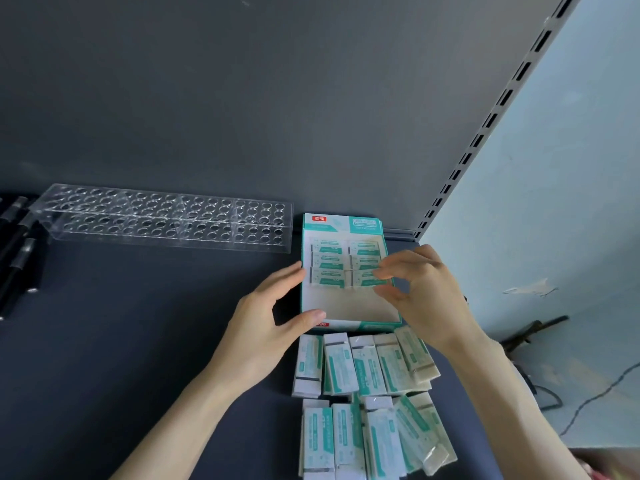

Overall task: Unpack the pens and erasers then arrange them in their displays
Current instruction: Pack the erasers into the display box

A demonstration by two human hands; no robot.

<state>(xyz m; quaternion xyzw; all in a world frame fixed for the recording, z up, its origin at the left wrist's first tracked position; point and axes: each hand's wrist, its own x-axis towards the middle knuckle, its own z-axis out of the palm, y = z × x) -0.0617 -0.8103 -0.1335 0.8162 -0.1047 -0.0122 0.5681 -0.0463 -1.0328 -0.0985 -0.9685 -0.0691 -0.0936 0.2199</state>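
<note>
A teal and white eraser display box [349,308] lies open on the dark shelf, its upper half filled with two columns of wrapped erasers [327,261]. My left hand [270,317] grips the box's left front corner, thumb on the front edge. My right hand [419,289] pinches the lowest eraser [363,278] in the right column with thumb and fingertips. Several loose wrapped erasers [363,393] lie in two rows just in front of the box. A clear acrylic pen holder [166,216] with many round holes stands empty at the back left. Black pens [19,251] lie at the far left edge.
The dark back panel [242,98] rises behind the shelf. A slotted upright rail [485,126] runs diagonally at the right, with a pale blue wall [561,202] beyond it. Cables [588,400] hang past the shelf's right edge.
</note>
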